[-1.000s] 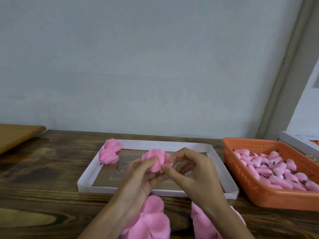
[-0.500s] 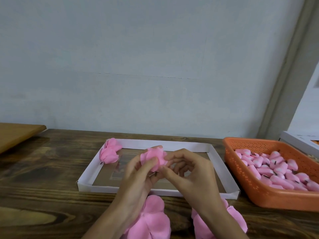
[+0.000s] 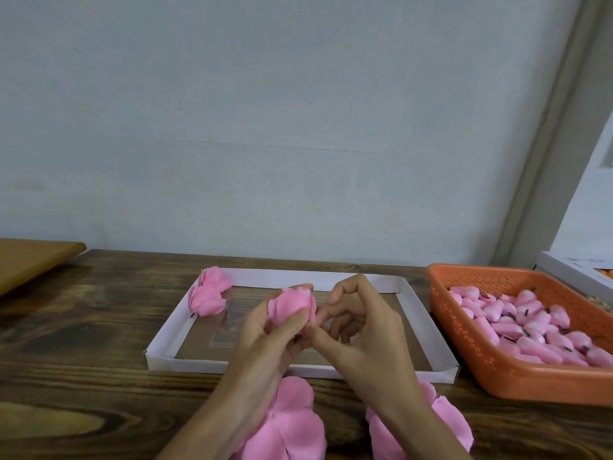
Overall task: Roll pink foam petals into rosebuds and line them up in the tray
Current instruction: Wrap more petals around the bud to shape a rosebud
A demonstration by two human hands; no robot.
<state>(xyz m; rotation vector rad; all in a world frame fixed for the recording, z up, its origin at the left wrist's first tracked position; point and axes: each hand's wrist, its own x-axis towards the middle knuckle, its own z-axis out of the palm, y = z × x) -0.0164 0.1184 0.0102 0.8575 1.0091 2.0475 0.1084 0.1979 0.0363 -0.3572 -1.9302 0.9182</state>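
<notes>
1. The rosebud (image 3: 292, 305) is tightening: its loose, spread lobes are closing into one rounder, narrower bundle.
2. The left hand (image 3: 265, 346) is wrapping its grip further round, one fingertip coming up over the bud's top edge.
3. The right hand (image 3: 361, 340) is shifting its grip from the bud's right side down to the base, with its forefinger arching up just beside the bud.
4. A dark stem end (image 3: 296, 339) is coming into view under the bud.
5. The right forearm is uncovering more of the loose petals (image 3: 444, 423) on the counter (image 3: 99, 327).
</notes>
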